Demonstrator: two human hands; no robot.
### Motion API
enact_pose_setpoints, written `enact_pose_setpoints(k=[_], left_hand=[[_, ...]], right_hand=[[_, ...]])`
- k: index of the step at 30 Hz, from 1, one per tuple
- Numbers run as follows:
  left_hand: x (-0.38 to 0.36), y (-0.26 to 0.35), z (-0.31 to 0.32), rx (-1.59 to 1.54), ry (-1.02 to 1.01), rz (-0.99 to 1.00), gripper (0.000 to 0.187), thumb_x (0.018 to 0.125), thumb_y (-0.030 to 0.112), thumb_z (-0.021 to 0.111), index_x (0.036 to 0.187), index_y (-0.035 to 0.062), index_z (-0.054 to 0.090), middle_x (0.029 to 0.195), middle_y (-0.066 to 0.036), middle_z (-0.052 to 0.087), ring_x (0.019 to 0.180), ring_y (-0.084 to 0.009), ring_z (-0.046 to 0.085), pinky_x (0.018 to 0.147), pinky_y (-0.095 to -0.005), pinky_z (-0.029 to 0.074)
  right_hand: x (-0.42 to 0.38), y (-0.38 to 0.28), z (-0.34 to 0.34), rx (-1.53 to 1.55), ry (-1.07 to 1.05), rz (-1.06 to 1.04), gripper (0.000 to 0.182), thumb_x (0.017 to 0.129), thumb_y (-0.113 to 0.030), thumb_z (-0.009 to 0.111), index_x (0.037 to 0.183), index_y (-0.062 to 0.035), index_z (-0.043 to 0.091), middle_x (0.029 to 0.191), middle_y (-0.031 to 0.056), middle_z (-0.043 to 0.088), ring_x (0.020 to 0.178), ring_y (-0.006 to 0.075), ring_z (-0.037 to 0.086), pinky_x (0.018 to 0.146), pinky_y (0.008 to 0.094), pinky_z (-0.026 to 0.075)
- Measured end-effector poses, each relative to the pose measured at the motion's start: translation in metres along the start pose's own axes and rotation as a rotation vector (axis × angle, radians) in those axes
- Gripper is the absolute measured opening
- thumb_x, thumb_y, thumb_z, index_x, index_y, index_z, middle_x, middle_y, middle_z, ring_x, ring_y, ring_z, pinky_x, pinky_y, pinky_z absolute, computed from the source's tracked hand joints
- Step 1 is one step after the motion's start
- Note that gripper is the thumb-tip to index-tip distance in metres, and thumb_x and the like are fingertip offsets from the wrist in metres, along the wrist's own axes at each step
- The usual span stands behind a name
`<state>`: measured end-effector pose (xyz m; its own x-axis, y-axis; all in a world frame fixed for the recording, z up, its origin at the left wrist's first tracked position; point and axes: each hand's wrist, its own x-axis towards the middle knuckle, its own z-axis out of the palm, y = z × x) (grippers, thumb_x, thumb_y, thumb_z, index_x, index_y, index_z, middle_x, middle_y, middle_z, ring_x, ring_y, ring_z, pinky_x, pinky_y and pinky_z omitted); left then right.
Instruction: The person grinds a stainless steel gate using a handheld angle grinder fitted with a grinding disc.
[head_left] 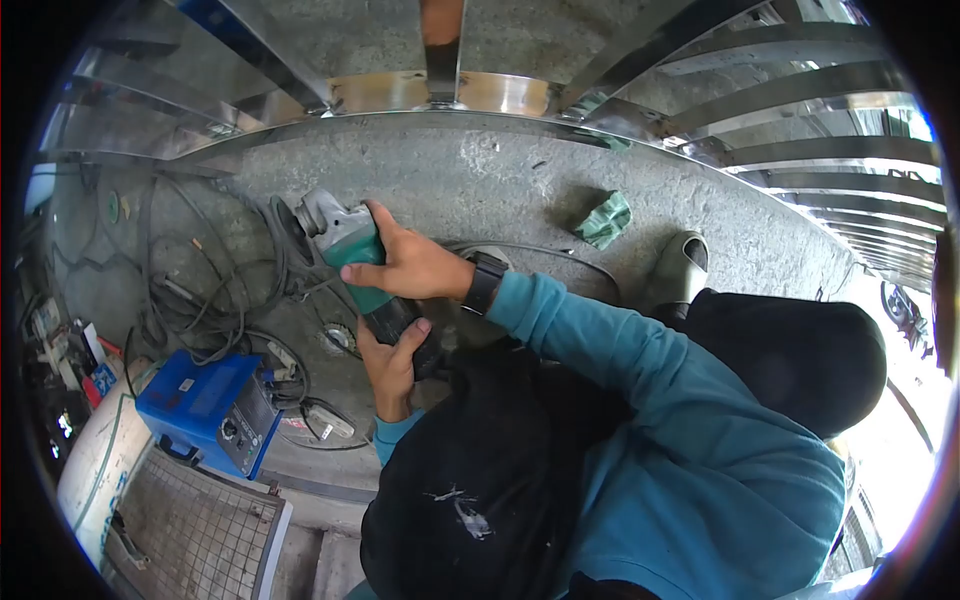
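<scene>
The grinder [350, 262], green-bodied with a grey metal head, is held low over the concrete floor [480, 180], its head pointing up-left toward a tangle of cables [215, 290]. The right hand [405, 262] lies across the green body near the head, fingers curled round it, a black watch [485, 283] on the wrist. The left hand [392, 362] closes on the dark rear handle from below, thumb showing on top. Both sleeves are teal, and the person crouches with black-clad knees either side of the arms.

The grinder's disc I cannot make out from here; the head hides it.

Just left of the hands the cables spread over the floor, running down to a blue welder [205, 408] that stands near a white cylinder [95, 470] and a wire mesh panel [195, 530]. Above the grinder a curved steel rail [450, 122] crosses the scene, with polished bars rising from it and more bars fanning off to the right. A crumpled green rag [605, 220] lies on the concrete right of the hands, and beside it a grey sandal [680, 268] on the person's foot.
</scene>
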<state>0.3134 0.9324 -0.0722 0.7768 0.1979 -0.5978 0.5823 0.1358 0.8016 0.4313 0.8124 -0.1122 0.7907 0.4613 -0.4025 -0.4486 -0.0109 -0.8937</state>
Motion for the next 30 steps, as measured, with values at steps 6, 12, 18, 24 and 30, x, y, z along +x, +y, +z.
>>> enact_pose_setpoints(k=[6, 12, 18, 24, 30], left_hand=[[0.007, -0.005, -0.072, 0.612, 0.101, 0.178, 0.067, 0.074, 0.011, 0.085, 0.129, -0.0067, 0.051, 0.103, -0.015, 0.069, 0.091, -0.0226, 0.067, 0.081, -0.0352, 0.053], [0.006, 0.008, -0.102, 1.173, 0.137, 0.196, 0.073, 0.071, 0.011, 0.082, 0.136, 0.0015, 0.051, 0.104, -0.023, 0.07, 0.093, -0.0387, 0.07, 0.082, -0.0446, 0.053], [0.025, 0.017, -0.085, 1.301, -0.026, 0.231, 0.073, 0.072, 0.012, 0.08, 0.138, 0.0075, 0.051, 0.113, -0.024, 0.068, 0.1, -0.0454, 0.066, 0.082, -0.049, 0.053], [0.064, 0.02, -0.054, 1.338, -0.226, 0.432, 0.072, 0.073, 0.014, 0.079, 0.139, 0.0088, 0.052, 0.116, -0.023, 0.067, 0.1, -0.0438, 0.067, 0.081, -0.0497, 0.054], [0.096, 0.022, -0.034, 1.369, -0.325, 0.448, 0.071, 0.074, 0.016, 0.079, 0.139, 0.0085, 0.053, 0.119, -0.023, 0.067, 0.104, -0.0433, 0.066, 0.085, -0.0489, 0.054]], right_hand=[[-0.013, 0.01, -0.031, -0.562, -0.16, -0.057, 0.083, 0.087, -0.047, 0.07, 0.146, 0.0011, 0.037, 0.102, 0.0277, 0.069, 0.091, 0.0468, 0.068, 0.08, 0.0485, 0.055], [-0.065, 0.044, -0.096, -1.191, -0.346, -0.194, 0.05, 0.084, -0.036, 0.072, 0.119, -0.0026, 0.059, 0.097, 0.018, 0.067, 0.084, 0.0368, 0.071, 0.071, 0.0452, 0.058], [-0.125, 0.048, -0.169, -1.402, -0.238, -0.188, 0.049, 0.084, -0.026, 0.07, 0.127, -0.0056, 0.058, 0.114, 0.0171, 0.063, 0.106, 0.0335, 0.064, 0.086, 0.0442, 0.055], [-0.158, 0.073, -0.224, -1.633, -0.069, -0.104, 0.065, 0.083, -0.022, 0.071, 0.143, -0.0103, 0.048, 0.138, 0.02, 0.049, 0.132, 0.0395, 0.046, 0.108, 0.0504, 0.041], [-0.183, 0.093, -0.248, -1.655, -0.035, 0.057, 0.076, 0.083, -0.031, 0.075, 0.148, -0.01, 0.042, 0.138, 0.0159, 0.05, 0.131, 0.035, 0.048, 0.109, 0.0477, 0.039]])
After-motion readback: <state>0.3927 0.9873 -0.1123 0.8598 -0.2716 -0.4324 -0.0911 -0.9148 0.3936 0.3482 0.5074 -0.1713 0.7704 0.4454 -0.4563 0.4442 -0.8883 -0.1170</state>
